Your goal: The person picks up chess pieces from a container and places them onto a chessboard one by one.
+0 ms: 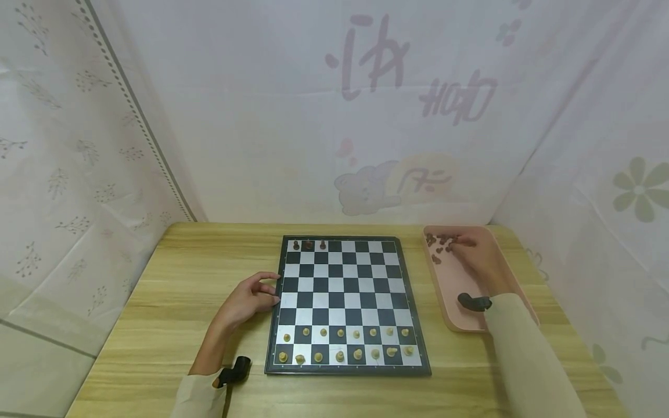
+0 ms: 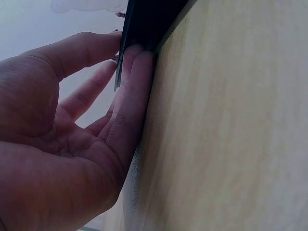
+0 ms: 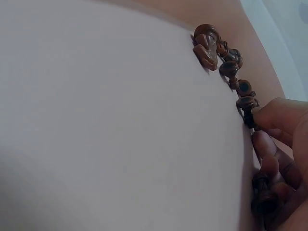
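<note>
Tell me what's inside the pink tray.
Brown chess pieces lie inside the tray, toward its far end. The right hand is inside; whatever its fingers cover cannot be seen.

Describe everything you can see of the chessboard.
The chessboard is square, with black and white squares inside a dark frame that looks like plastic. It lies flat on the wooden table. Cream chess pieces fill the two rows nearest the person, eight in each; three brown chess pieces stand at the left end of the farthest row. The middle rows are bare. The left hand touches its left edge.
</note>
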`<state>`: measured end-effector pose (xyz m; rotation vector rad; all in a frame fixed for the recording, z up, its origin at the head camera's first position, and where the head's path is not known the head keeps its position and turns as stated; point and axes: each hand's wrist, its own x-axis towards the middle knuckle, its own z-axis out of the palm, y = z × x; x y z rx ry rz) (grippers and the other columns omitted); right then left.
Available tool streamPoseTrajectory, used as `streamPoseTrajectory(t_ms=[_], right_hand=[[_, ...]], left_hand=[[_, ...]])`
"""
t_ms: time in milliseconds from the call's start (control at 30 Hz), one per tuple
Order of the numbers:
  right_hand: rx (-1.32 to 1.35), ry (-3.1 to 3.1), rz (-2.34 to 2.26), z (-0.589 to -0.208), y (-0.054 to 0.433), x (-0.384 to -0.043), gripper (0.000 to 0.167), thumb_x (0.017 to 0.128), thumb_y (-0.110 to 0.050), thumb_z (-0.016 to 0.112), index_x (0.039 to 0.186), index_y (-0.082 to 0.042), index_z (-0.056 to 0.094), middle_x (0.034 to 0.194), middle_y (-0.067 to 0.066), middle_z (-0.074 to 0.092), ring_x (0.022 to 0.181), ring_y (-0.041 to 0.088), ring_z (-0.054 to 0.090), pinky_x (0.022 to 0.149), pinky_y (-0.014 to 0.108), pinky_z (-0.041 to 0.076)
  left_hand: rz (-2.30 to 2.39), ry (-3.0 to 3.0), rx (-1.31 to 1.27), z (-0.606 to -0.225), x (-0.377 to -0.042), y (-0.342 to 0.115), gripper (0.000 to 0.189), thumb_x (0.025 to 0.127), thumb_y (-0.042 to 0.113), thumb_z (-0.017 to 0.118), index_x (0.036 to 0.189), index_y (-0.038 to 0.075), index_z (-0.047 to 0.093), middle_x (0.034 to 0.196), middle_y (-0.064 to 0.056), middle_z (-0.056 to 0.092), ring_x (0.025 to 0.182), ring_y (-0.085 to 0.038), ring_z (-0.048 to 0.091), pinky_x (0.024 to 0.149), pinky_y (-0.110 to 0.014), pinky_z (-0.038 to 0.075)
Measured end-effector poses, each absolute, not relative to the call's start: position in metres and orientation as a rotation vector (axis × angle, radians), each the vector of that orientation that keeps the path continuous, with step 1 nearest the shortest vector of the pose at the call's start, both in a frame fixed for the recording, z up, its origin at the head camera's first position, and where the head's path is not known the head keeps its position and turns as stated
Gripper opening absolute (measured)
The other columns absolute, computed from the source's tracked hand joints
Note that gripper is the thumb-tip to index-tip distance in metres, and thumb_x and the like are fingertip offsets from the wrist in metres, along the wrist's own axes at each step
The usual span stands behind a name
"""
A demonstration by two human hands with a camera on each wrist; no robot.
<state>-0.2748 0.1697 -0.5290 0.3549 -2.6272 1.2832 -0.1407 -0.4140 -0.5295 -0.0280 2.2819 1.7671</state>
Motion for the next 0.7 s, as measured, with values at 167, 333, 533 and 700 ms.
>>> streamPoseTrajectory(t_ms=[167, 333, 533, 700], right_hand=[[0.331, -2.630, 1.268, -0.529, 0.170, -0.274, 0.026, 0.099, 0.006, 0.063, 0.095, -0.008, 0.084, 0.137, 0.002, 0.076, 0.103, 0.031, 0.064, 0.071, 0.030, 0.045], [0.257, -2.658, 1.256, -0.544, 0.183, -0.280, 0.024, 0.101, 0.003, 0.066, 0.080, -0.005, 0.074, 0.135, 0.000, 0.076, 0.094, 0.025, 0.063, 0.063, 0.030, 0.047], [0.165, -2.685, 1.397, -0.541, 0.185, -0.280, 0.029, 0.104, -0.001, 0.060, 0.114, -0.014, 0.084, 0.127, 0.003, 0.075, 0.081, 0.027, 0.060, 0.052, 0.036, 0.045], [-0.023, -2.725, 1.382, -0.532, 0.180, -0.274, 0.024, 0.106, -0.010, 0.061, 0.121, -0.012, 0.079, 0.102, 0.019, 0.066, 0.068, 0.025, 0.057, 0.050, 0.036, 0.047]], left_hand=[[1.761, 2.284, -0.026, -0.530, -0.141, -0.414, 0.055, 0.094, -0.001, 0.080, 0.146, -0.001, 0.062, 0.111, -0.017, 0.070, 0.093, -0.026, 0.068, 0.083, -0.038, 0.056], [1.769, 2.278, -0.012, -0.531, -0.141, -0.415, 0.055, 0.094, -0.002, 0.079, 0.146, -0.001, 0.062, 0.110, -0.017, 0.070, 0.093, -0.026, 0.068, 0.083, -0.037, 0.056], [1.768, 2.282, -0.008, -0.531, -0.141, -0.416, 0.054, 0.094, -0.002, 0.080, 0.145, -0.001, 0.063, 0.110, -0.017, 0.070, 0.093, -0.026, 0.068, 0.084, -0.037, 0.055], [1.770, 2.287, -0.009, -0.530, -0.141, -0.415, 0.055, 0.093, -0.001, 0.080, 0.145, -0.001, 0.063, 0.110, -0.017, 0.070, 0.094, -0.026, 0.068, 0.083, -0.037, 0.055]])
